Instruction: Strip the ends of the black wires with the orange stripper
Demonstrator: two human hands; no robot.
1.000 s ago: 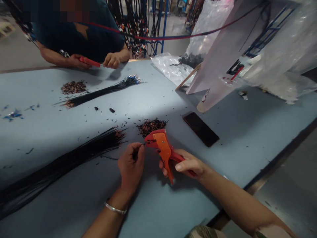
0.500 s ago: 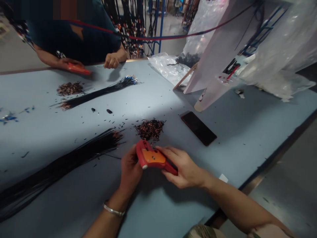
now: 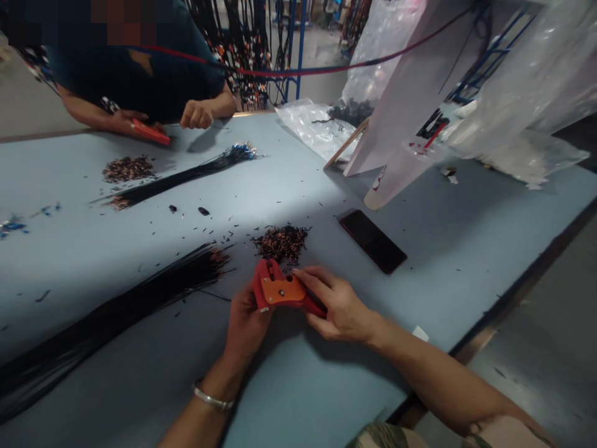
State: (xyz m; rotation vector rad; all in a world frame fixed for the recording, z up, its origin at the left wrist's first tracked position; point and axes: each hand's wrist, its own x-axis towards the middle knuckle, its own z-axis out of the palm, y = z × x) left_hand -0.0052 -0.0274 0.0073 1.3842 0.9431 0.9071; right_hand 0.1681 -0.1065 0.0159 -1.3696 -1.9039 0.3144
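Observation:
My right hand (image 3: 342, 308) is closed round the handles of a red and orange wire stripper (image 3: 282, 291). The tool's head points away from me, just short of a pile of black and copper wire scraps (image 3: 281, 242). Against the left side of that head, my left hand (image 3: 245, 330) is closed, with its fingertips partly hidden behind the tool. A thin black wire (image 3: 215, 295) runs from the left into this hand. A thick bundle of black wires (image 3: 135, 305) with copper-coloured ends lies to the left.
Across the table (image 3: 364, 379) a co-worker's hand holds another red tool (image 3: 152, 132), near a second wire bundle (image 3: 186, 174) and scrap pile (image 3: 128, 168). A phone (image 3: 373, 241), a tilted cup (image 3: 396, 171) and plastic bags (image 3: 317, 127) are to the right.
Both my hands and the wire stripper have shifted slightly up and left, and the tool has turned a little. The co-worker's bare fist has moved slightly left.

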